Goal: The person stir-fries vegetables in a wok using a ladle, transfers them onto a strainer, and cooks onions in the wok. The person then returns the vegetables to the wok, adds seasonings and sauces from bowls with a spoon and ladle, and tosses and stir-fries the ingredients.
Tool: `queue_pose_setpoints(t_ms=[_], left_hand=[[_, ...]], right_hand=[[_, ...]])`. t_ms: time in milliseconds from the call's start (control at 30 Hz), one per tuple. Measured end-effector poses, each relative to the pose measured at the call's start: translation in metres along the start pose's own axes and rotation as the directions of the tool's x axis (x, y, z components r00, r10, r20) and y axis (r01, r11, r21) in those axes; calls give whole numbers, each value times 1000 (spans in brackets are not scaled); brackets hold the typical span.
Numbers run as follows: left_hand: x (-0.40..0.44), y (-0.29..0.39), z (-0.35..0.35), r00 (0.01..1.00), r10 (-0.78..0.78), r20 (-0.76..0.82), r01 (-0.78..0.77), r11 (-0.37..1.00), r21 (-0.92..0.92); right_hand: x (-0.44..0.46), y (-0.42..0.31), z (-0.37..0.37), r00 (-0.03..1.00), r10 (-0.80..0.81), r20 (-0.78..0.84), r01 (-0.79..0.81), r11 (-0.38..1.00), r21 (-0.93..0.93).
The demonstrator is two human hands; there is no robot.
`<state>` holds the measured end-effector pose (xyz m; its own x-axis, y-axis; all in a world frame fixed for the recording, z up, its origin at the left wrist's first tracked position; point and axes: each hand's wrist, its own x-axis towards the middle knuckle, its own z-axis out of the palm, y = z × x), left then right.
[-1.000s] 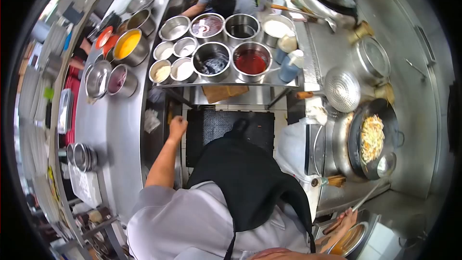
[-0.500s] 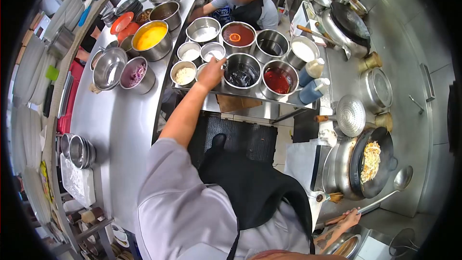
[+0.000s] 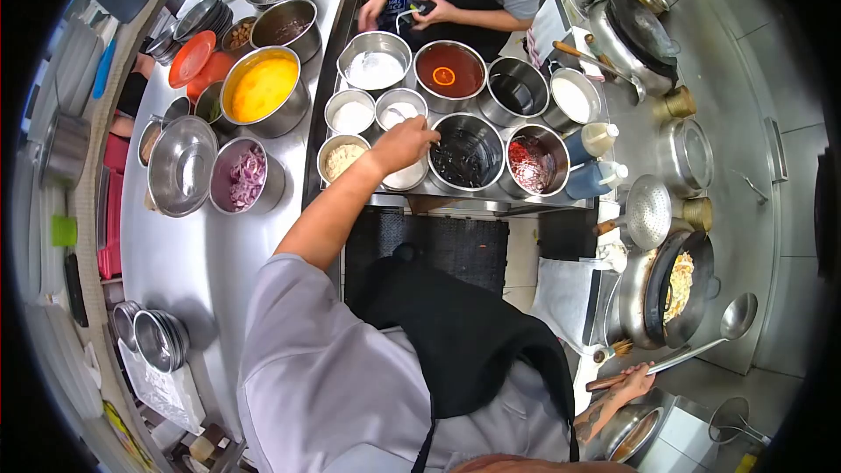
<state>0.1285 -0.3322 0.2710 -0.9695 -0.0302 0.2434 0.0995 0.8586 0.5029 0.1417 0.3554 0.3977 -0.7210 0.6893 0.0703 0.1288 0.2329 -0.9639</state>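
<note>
My left hand [image 3: 408,144] reaches over the metal pots, its fingers pinched together by the left rim of a pot of dark liquid [image 3: 468,153]. Whatever sits between those fingertips is too small to make out. Just beyond the hand is a small pot of white powder [image 3: 400,108] with a spoon-like piece of metal in it. At the lower right, my right hand [image 3: 638,382] grips the wooden handle of a long ladle [image 3: 740,315], whose bowl lies near the wok [image 3: 701,302]. Pale, shredded-looking food [image 3: 678,287] sits in that wok.
A pot of red sauce [image 3: 534,162] and blue-filled squeeze bottles [image 3: 596,178] stand right of the dark liquid. On the left counter are a yellow-filled pot [image 3: 265,92] and chopped red onion [image 3: 248,179]. A perforated skimmer [image 3: 646,213] lies near the wok. A co-worker [image 3: 464,0] stands beyond the pots.
The view has shifted, bringing the pots lower in the picture. My left hand stays by the dark liquid's rim. The co-worker has shifted, and both their hands now show. My right hand still grips the ladle.
</note>
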Motion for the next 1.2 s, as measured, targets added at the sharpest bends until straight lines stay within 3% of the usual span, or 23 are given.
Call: queue_pose_setpoints(t_ms=[100,233,333,433,567,700,733,767,867,900,933,1200], left_hand=[[8,-9,-4,1000,16,-2,-16,997,71],[9,-36,-30,919,-76,-387,93,995,24],[2,-52,-36,930,-131,-344,131,991,-25],[0,-47,-39,903,-151,-402,152,988,-29],[-11,-7,-52,790,-152,-594,107,988,-111],[-50,18,-41,810,-308,-498,269,951,-150],[-58,24,-41,745,-420,-518,324,907,-270],[-68,19,-45,688,-462,-560,387,886,-257],[-89,-8,-60,450,-647,-615,316,760,-568],[-92,-18,-66,380,-676,-631,247,732,-635],[-96,-29,-69,344,-678,-650,304,735,-606],[-79,-99,-36,438,-576,-690,428,809,-403]], right_hand=[[-2,5,2,1000,-22,-4,22,1000,5],[-4,17,-4,997,-76,-14,76,997,8],[11,19,-5,1000,9,-23,-11,998,-56],[17,12,11,999,48,12,-48,999,-3],[43,15,19,995,38,94,-43,997,57],[70,9,26,993,-6,119,3,1000,25],[73,1,29,992,-14,124,13,1000,11],[73,-8,33,992,-23,127,24,1000,-1],[72,-21,43,987,-67,147,58,996,65],[70,-26,49,983,-91,159,76,993,94],[67,-32,54,986,-68,155,56,995,78],[27,-72,92,977,-82,195,64,993,96]])
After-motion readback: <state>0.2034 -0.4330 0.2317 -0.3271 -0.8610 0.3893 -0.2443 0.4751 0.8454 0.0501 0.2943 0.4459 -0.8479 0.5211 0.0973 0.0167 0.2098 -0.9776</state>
